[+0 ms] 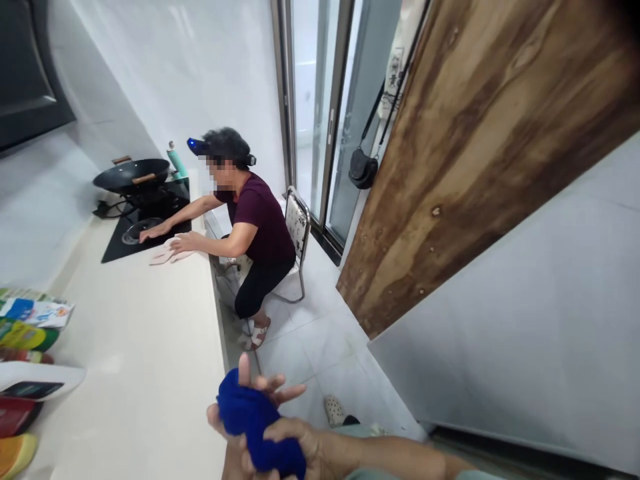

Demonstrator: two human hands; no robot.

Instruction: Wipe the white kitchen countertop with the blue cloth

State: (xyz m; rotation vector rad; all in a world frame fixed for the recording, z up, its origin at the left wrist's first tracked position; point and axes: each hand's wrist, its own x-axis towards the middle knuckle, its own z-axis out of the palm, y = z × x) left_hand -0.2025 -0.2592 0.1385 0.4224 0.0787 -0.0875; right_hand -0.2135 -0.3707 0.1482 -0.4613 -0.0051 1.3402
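A bunched blue cloth [245, 407] is at the bottom centre, beside the counter's front edge. My left hand [274, 385] lies behind and under the cloth and holds it, with several fingertips spread out past its upper side. From the lower right, my right hand [303, 437] grips the lower part of the cloth with bent fingers. The cloth covers much of my left palm, and the frame's bottom edge cuts off part of the bundle.
A long pale counter [135, 367] runs along the left, with packages [35, 313] at its far left. Ahead, a seated person [265, 213] touches the black hob [117, 243] and a pale cloth [173, 250]. A wok [133, 175] stands behind. A wooden panel [475, 120] is at the right.
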